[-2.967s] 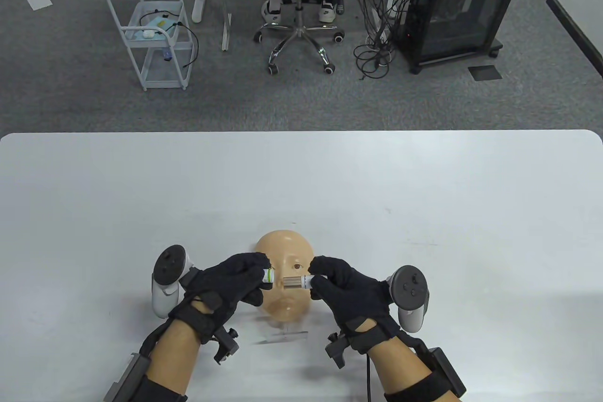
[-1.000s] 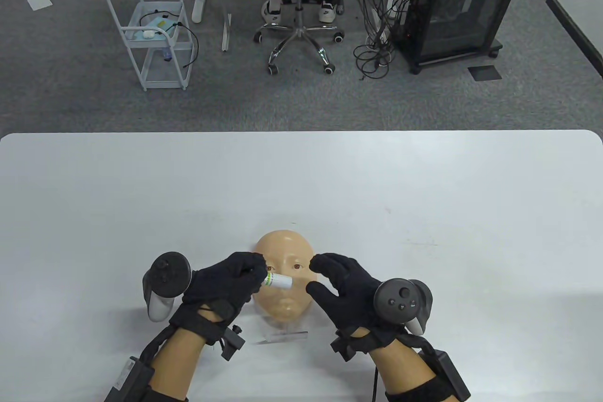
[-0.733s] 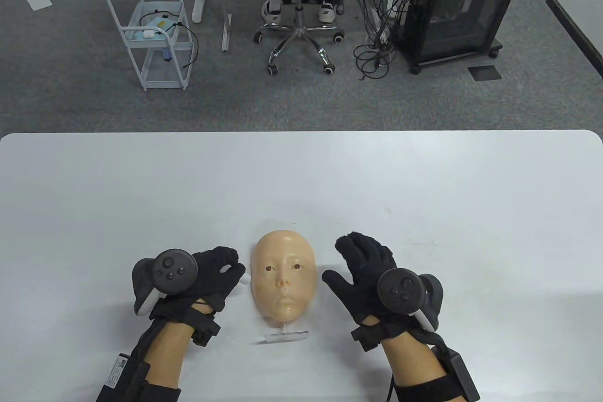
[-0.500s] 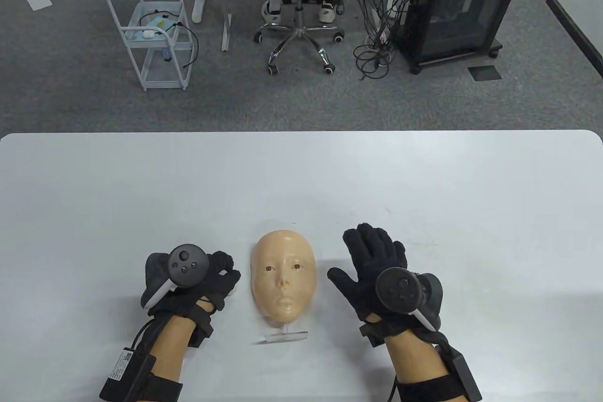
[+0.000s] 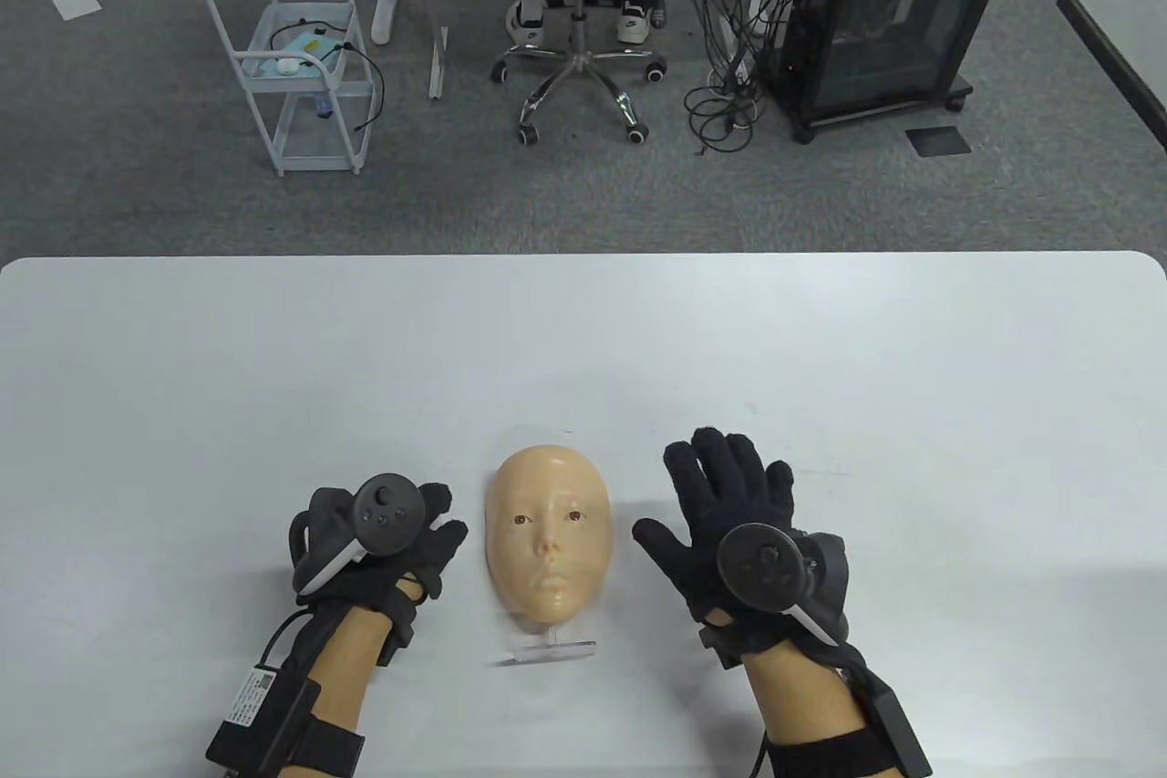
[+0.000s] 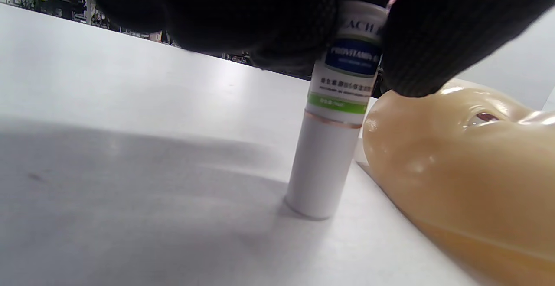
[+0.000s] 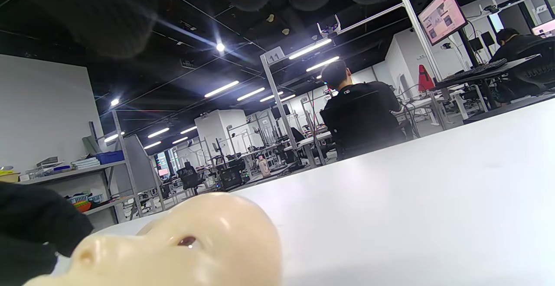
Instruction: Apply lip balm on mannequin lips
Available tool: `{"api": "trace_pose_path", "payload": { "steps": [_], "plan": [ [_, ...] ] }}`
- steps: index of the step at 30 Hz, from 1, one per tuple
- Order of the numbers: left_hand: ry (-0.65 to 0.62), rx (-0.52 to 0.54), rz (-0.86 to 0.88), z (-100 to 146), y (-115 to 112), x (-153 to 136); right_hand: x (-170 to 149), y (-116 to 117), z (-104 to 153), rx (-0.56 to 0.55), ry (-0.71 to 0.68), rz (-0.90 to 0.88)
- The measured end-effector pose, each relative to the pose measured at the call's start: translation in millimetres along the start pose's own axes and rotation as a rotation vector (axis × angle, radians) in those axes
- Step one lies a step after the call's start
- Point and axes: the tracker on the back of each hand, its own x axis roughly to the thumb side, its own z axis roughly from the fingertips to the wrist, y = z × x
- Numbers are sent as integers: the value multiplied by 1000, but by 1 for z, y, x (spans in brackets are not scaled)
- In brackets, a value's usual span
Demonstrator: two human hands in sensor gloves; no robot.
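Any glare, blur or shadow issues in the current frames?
Table view: sharp, even light, soft shadows beside each hand. Left wrist view: left hand is a dark, soft mass up close; lip balm tube label partly legible; highlights on the mannequin face. Right wrist view: ceiling lights flare; face foreground is soft.

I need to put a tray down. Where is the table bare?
Bare: the table's far half beyond the mannequin face, plus both outer ends. Crowded: the near middle, where the left hand stands the lip balm beside the face, right hand opposite.
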Motion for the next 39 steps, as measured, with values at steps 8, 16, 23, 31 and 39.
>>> {"api": "trace_pose_path", "payload": {
  "steps": [8, 16, 23, 31, 39],
  "plan": [
    [-9, 1, -40, 4, 0, 5, 0, -2, 0, 0, -1, -15],
    [-69, 137, 90, 26, 30, 4, 0, -2, 0, -1, -8, -18],
    [-134, 230, 65, 34, 39, 15, 1, -2, 0, 3, -19, -7],
    [-176, 228, 29, 29, 29, 19, 2, 4, -1, 26, -28, 9],
    [-175, 198, 24, 21, 21, 14, 3, 5, -2, 28, -33, 21]
  ]
}}
